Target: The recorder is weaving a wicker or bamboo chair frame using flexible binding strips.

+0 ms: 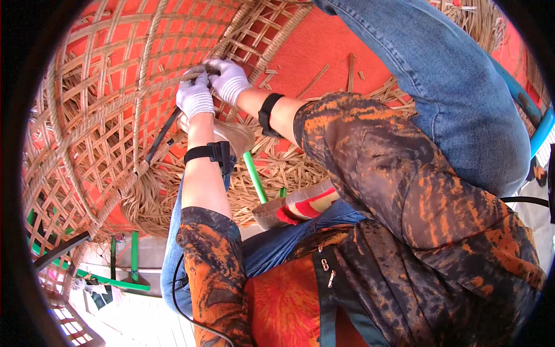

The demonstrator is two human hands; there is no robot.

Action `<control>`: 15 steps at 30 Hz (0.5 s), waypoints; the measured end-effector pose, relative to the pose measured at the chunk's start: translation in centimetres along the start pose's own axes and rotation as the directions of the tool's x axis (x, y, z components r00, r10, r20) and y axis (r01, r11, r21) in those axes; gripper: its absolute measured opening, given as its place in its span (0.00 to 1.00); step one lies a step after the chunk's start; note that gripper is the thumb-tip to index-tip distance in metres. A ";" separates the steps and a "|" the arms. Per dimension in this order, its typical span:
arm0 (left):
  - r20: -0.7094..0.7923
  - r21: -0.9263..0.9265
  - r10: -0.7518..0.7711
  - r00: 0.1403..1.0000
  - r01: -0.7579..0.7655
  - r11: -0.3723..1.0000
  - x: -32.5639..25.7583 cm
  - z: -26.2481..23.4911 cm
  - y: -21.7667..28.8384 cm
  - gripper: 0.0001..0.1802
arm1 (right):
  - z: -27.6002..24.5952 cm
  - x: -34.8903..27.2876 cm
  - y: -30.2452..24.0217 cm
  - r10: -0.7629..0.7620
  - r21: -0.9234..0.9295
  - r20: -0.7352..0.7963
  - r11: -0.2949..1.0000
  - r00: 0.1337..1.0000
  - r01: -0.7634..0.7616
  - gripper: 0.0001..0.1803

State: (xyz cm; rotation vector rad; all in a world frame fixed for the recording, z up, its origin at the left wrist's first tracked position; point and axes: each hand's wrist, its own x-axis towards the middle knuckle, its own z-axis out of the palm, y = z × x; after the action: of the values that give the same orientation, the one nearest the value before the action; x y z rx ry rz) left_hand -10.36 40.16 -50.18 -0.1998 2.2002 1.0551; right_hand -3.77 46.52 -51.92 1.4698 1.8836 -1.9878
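A large open lattice of tan woven fibre [113, 87], crossed by thicker twisted cords, rises on the left and far side. At its right part, both my hands work close together in white knitted gloves. My left hand [195, 95] is closed, its fingers bent round a tan fibre strand at the weave. Just right of it and slightly farther, my right hand [229, 80] pinches at the same strand, fingertips partly hidden. A dark strap-like strip [163, 136] slants down from beside my left hand across the lattice. Black bands circle both my wrists.
Loose fibre strips [295, 173] lie heaped on the red floor covering [324, 46]. A green bar [255, 176] stands near my left forearm, beside a shallow grey-rimmed item with red and cream cloth [306, 208]. My jeans-covered knee [474, 133] rises at right, beside a blue curved tube [542, 136].
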 end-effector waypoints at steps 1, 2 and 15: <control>-0.001 0.000 0.003 1.000 -0.003 1.000 0.3 -0.2 -0.2 0.07 | 0.6 -0.7 0.1 -0.027 0.007 -0.074 1.000 0.997 0.027 0.18; 0.040 -0.090 -0.017 0.999 0.020 0.996 0.6 -0.4 -0.4 0.07 | 0.8 -0.6 0.1 -0.029 0.009 -0.074 1.000 0.997 0.030 0.18; 0.096 -0.214 0.008 0.995 0.013 0.977 1.1 0.5 -0.7 0.06 | 0.8 2.3 1.6 0.092 0.489 0.191 0.855 0.977 -0.176 0.17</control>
State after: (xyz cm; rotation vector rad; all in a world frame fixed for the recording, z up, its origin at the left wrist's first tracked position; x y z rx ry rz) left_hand -10.63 40.23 -51.50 -0.2423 1.9987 1.2747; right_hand -4.55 46.75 -54.75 1.4225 1.2061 -2.5622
